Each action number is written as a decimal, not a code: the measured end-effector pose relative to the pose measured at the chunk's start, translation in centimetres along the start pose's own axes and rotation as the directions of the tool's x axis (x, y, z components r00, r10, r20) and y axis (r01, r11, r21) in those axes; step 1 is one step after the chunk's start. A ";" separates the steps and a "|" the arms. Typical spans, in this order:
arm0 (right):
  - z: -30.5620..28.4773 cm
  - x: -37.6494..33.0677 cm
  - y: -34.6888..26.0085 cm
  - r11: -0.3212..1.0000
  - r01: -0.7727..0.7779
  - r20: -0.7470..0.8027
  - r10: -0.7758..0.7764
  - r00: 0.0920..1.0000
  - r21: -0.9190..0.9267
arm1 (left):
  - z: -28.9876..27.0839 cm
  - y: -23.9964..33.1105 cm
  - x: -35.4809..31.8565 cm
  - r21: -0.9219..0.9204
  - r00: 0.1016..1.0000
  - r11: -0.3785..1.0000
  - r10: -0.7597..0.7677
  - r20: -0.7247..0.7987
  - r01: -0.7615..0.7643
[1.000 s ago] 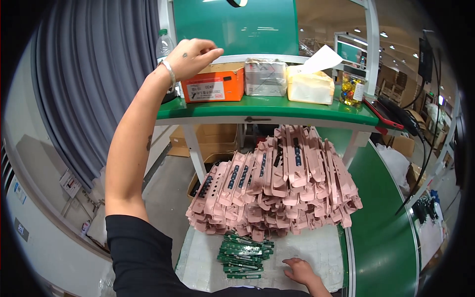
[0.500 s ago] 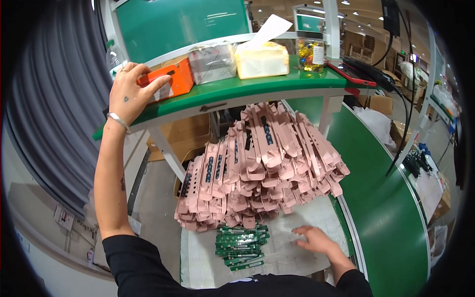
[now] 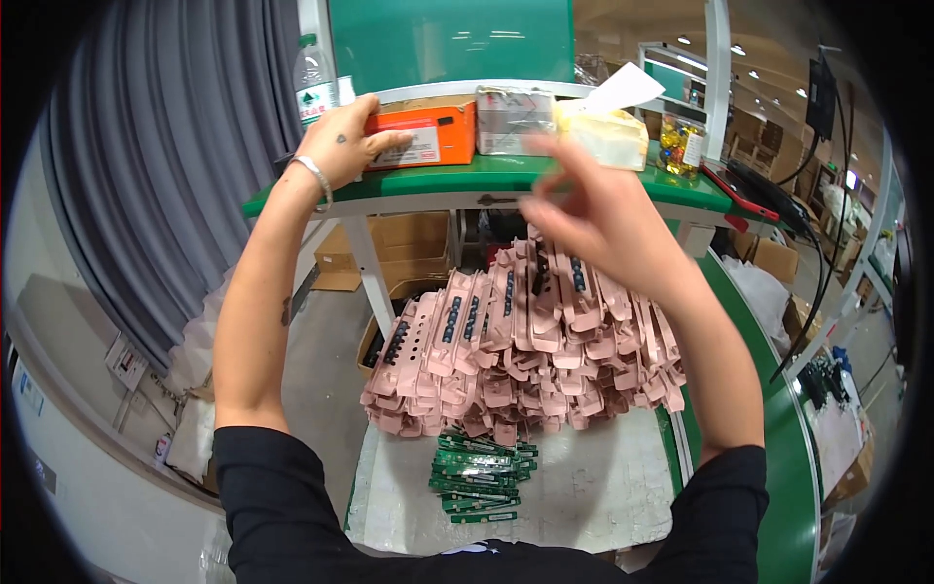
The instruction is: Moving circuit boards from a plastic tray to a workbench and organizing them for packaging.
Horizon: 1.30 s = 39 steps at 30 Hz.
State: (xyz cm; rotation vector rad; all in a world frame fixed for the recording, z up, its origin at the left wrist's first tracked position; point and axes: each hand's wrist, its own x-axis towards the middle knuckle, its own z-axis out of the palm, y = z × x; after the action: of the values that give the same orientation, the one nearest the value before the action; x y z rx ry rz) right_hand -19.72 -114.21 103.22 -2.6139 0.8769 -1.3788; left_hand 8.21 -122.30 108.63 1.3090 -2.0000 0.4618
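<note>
My left hand (image 3: 341, 141) grips the left end of an orange box (image 3: 452, 136) on the raised green shelf, thumb over its front and fingers behind its top edge. Raised in front of the shelf, my right hand (image 3: 608, 214) is blurred, its fingers apart and nothing visible in them. It is nearest to a clear plastic-wrapped box (image 3: 511, 122) and a yellow-and-white tissue pack (image 3: 613, 136). Below lies a large pile of pink plastic housings (image 3: 525, 360), some with dark button rows. Green circuit boards (image 3: 477, 477) are heaped in front of it.
A green-capped water bottle (image 3: 313, 78) stands beyond my left hand. A jar of colourful wrapped pieces (image 3: 681, 146) and a red-edged device (image 3: 739, 190) sit at the shelf's right. The pile rests on a whitish work surface (image 3: 603, 487); cardboard boxes (image 3: 389, 248) lie beneath the shelf.
My right hand has risen from beside the circuit boards to the shelf front. My left hand stays at the orange box, which now faces me more squarely. The view has shifted left.
</note>
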 end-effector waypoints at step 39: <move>3.6 -3.6 -15.6 0.985 -0.154 -0.201 0.136 0.970 -0.075 | -4.9 2.1 -15.7 -0.760 0.925 -0.529 0.172 0.339 0.377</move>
State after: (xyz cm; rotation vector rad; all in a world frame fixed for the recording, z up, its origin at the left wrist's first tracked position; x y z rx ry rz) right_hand -11.39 -100.00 103.11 -2.4479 1.1559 -1.6109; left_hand 12.02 -108.08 101.04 0.1099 -1.2283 -1.7098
